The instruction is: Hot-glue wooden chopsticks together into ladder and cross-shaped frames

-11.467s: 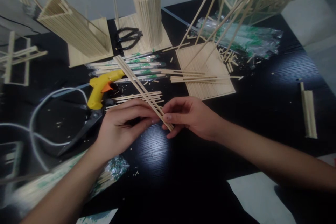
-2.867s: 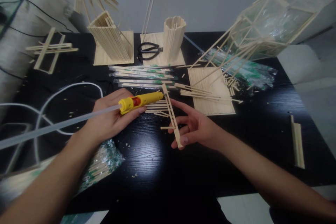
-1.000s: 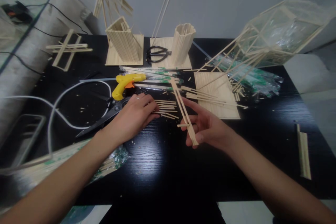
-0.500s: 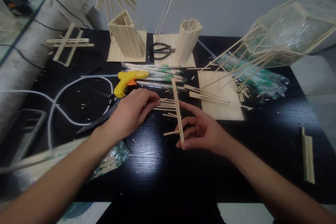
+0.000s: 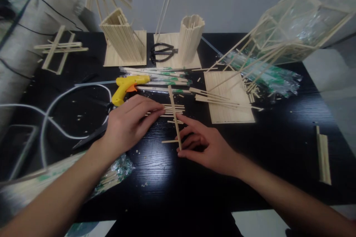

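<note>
Our right hand (image 5: 207,143) pinches a crossbarred stick piece (image 5: 175,119); loose sticks (image 5: 180,110) lie by our left hand (image 5: 132,120), fingertips together; whether it grips one we cannot tell.

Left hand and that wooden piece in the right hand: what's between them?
Loose thin sticks on the black table, seen in the head view between the left hand and the wooden piece.
</note>
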Demonstrator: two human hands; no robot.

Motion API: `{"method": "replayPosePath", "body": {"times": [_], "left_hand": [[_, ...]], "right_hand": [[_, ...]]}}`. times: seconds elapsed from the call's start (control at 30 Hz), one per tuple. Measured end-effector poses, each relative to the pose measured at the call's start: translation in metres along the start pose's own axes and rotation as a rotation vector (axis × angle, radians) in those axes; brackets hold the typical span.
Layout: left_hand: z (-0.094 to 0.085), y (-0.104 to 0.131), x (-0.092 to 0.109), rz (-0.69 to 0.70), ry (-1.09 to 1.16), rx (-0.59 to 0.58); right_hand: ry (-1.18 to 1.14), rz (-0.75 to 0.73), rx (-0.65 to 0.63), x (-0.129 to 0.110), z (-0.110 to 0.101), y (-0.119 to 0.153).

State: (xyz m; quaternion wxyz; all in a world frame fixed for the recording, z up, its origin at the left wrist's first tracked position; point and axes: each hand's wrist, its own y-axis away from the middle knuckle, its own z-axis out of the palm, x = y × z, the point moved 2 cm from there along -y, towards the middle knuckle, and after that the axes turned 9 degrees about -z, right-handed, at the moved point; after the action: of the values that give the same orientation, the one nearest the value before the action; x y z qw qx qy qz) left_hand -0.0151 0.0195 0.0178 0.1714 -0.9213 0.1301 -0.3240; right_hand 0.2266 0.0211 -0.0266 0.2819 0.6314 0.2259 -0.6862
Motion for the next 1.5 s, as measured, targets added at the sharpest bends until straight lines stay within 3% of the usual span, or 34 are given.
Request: {"method": "replayPosePath", "body": {"times": [0.37,0.67,0.97,1.5], "left_hand": [[-0.0014,0.002,-0.004,0.09,-0.067,0.081],[-0.0018,0.0029,-0.0041,0.11,-0.071,0.054],[0.0003,0.0009,-0.0036,0.111,-0.07,0.013],[-0.0001,0.0024,-0.0044,0.149,-0.051,0.052]], "right_hand": [[0.162,-0.124,-0.043,0.0005,-0.0011,-0.0012],[0.21,-0.249,-0.048,0.0004,-0.0007,-0.0003],[0.218,-0.239,-0.049,-0.0019,0.0012,0.0004],[0.259,-0.278,-0.077,-0.0029,0.0004,0.0]]}}
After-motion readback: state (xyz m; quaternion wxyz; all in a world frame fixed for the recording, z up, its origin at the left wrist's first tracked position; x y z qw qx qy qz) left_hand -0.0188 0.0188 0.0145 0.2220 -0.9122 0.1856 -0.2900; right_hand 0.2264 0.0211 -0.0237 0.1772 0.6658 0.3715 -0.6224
